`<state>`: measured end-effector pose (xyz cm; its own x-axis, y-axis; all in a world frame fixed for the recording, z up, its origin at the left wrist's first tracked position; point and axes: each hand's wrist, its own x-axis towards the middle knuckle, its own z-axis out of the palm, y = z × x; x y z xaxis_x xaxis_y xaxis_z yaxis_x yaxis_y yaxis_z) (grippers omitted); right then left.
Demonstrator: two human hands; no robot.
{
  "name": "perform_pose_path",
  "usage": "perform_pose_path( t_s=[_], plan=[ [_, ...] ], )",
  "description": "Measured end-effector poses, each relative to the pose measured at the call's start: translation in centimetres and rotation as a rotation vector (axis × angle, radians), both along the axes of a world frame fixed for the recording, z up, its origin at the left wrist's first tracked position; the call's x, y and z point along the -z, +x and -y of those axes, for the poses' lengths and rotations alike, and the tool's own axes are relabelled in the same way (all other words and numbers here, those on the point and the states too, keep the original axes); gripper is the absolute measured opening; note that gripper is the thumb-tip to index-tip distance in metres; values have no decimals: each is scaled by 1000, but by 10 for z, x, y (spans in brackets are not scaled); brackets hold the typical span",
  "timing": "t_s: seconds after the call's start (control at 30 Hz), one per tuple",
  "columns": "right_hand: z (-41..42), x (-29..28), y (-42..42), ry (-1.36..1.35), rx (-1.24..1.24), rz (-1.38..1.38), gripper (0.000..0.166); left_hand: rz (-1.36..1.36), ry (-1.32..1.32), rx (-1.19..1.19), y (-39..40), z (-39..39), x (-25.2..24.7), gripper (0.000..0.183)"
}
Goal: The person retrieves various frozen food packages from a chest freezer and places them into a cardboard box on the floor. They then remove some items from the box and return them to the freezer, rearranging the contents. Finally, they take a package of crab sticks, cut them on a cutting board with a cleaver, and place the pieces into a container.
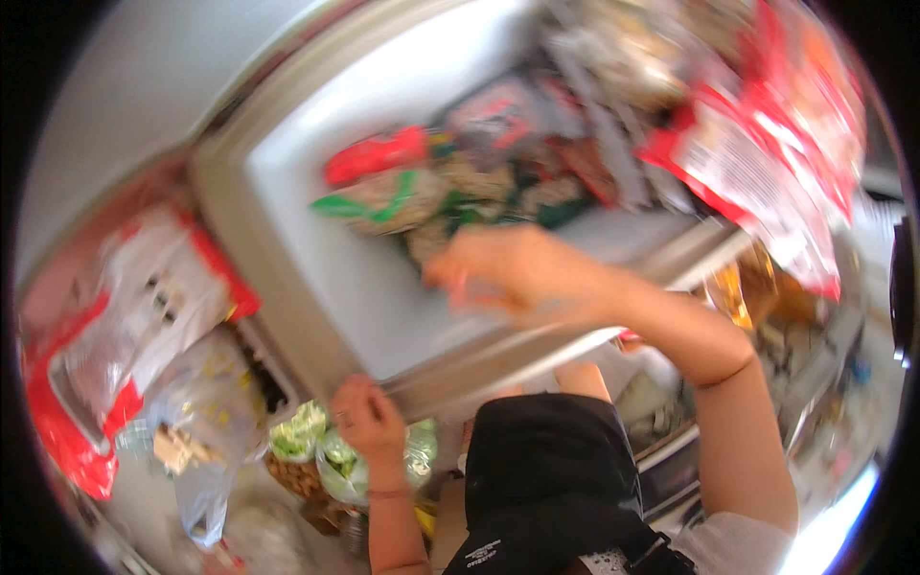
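Note:
A chest freezer with a pale rim (266,251) stands open before me. My right hand (525,269) reaches over its cavity with bent fingers, blurred by motion. Whether anything is between those fingers cannot be made out. Below it lie a food bag with a green band (388,201), a red packet (377,154) and several other packaged foods. Farther back is a dark-edged tray pack (489,115). My left hand (368,417) touches the rim's near left corner, fingers curled; how firmly they grip is unclear.
Red and white plastic bags (776,158) hang over the right side of the freezer. On the left are another red and white bag (154,287), a clear plastic bag (208,388) and bagged green vegetables (345,460). A black apron (550,467) covers my front.

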<state>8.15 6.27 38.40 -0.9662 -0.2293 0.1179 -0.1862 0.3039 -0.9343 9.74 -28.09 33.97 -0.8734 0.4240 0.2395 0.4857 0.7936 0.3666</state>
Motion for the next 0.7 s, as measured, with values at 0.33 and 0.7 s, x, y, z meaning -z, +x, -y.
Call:
perform_pose_path(
  t_s=[0.33,0.7],
  plan=[
    [-21,266,473,-616,1354,819,32,252,124,215,81,-173,1,32],
    [-145,673,703,-303,2065,1156,59,-530,-832,19,55,-155,17,50]
  ],
)
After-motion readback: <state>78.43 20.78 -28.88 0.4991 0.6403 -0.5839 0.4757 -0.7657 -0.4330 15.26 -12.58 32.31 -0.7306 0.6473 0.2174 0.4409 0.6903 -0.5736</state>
